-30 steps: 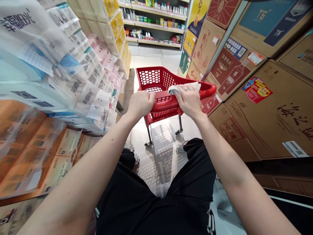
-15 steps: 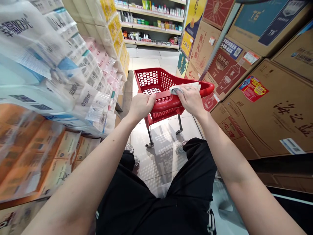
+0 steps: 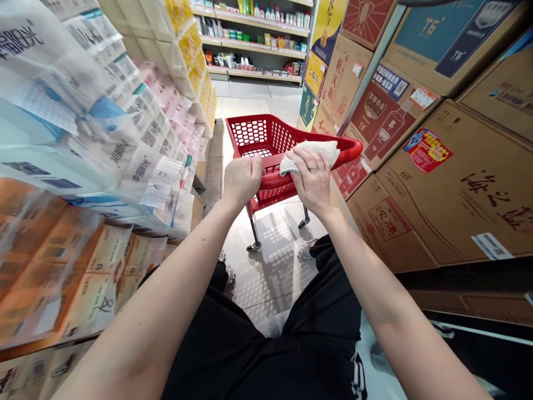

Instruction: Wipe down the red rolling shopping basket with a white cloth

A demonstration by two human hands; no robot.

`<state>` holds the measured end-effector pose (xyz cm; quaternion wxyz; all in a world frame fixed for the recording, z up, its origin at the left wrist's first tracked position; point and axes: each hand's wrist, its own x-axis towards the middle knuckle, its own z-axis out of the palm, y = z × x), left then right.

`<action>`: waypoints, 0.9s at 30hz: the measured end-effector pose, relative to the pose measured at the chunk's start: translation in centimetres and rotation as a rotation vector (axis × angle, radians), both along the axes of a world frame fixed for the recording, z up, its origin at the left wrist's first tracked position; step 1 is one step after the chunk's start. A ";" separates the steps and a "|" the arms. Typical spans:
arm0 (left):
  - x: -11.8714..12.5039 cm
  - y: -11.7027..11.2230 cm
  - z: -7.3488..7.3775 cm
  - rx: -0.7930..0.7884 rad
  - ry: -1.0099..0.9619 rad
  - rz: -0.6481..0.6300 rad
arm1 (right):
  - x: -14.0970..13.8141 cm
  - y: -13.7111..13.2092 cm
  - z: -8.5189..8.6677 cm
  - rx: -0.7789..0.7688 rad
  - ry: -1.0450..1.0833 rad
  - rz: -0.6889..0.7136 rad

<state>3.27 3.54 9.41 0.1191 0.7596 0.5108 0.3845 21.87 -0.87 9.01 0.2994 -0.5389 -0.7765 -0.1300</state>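
Note:
A red shopping cart [image 3: 287, 130] with a perforated basket stands on the tiled floor in front of me. My left hand [image 3: 244, 178] is wrapped round the left end of its handle, thumb on top. Across the handle's right part lies a whitish cloth [image 3: 320, 149]. My right hand [image 3: 310, 176] presses this cloth onto the handle, fingers bent over it, a ring on one finger. Part of the cloth is hidden under the fingers. The basket's visible inside shows no goods.
Plastic-wrapped tissue packs [image 3: 141, 161] are stacked close on my left. Cardboard cartons [image 3: 433, 200] rise close on the right. A shelf of bottles and tubes [image 3: 254, 47] closes off the aisle ahead. My legs straddle the space behind the cart's casters.
My right hand has slid leftward along the handle with the cloth, and more of the cloth shows now. My left hand keeps its hold. The view has shifted slightly.

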 end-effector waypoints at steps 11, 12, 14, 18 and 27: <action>0.0 -0.8 0.3 0.088 -0.056 0.006 | 1.6 0.0 -0.9 -0.002 -0.101 0.046; 0.0 -0.8 0.4 0.087 -0.051 -0.001 | 2.1 0.2 -0.7 -0.004 -0.095 0.043; 0.2 -0.9 0.4 0.086 -0.048 -0.010 | 3.3 0.9 -0.6 0.002 -0.054 0.011; 1.0 -1.1 0.2 0.097 -0.049 -0.007 | 5.4 2.1 -1.4 0.026 0.099 -0.121; 2.7 -1.0 -0.2 0.115 -0.035 0.017 | 5.3 2.9 -3.6 -0.011 0.372 -0.301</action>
